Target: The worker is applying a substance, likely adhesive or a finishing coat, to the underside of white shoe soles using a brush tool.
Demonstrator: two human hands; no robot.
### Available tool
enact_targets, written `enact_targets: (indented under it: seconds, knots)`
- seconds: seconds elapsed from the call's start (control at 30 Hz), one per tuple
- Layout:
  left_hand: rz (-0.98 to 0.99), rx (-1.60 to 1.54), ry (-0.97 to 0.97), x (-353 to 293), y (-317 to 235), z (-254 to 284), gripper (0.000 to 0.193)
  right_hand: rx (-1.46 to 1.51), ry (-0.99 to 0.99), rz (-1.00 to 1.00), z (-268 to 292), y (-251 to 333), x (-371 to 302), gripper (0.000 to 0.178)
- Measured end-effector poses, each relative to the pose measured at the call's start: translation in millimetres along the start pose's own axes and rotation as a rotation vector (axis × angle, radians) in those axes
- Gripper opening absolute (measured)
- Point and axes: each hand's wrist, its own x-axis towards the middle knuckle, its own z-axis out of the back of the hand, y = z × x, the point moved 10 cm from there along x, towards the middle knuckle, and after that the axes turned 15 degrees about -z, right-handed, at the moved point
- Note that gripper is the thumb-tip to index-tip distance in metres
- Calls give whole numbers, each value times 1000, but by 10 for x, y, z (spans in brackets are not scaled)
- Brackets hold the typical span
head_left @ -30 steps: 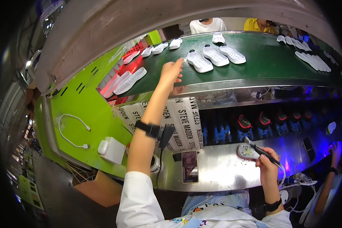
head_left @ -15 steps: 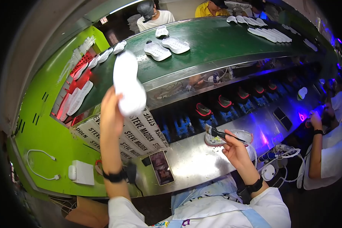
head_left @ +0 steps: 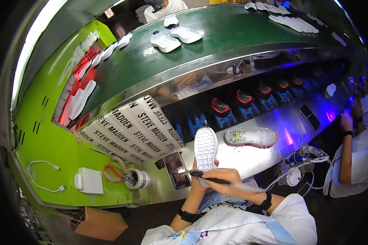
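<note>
Upright in front of me, a white shoe sole shows its grooved, boxed side. My left hand grips it by the lower end, partly hidden behind my right hand. My right hand closes on a black-handled brush, whose head points left across the sole's lower part; I cannot tell whether it touches. On the metal bench to the right lies a grey shoe upper with red trim, bottom side up.
A phone, a white pot and a red-handled tool lie to the left, below a printed box. Beyond, the green conveyor carries white soles. Several red-trimmed uppers line the rack. A co-worker's arm is at right.
My left hand has brought the sole down from over the conveyor to in front of my body. My right hand has moved left and down with the brush, away from the grey upper.
</note>
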Motion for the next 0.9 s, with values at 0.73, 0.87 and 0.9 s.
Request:
enact_targets:
  seconds: [0.73, 0.87, 0.9]
  knots:
    - [949, 958, -85, 271, 224, -2, 31, -430, 243, 339, 296, 513, -62, 19]
    - [1019, 861, -256, 111, -38, 124, 40, -170, 420, 38, 489, 180, -81, 21]
    - [1020, 861, -258, 31, -28, 209, 40, -26, 301, -133, 662, 25, -11, 21]
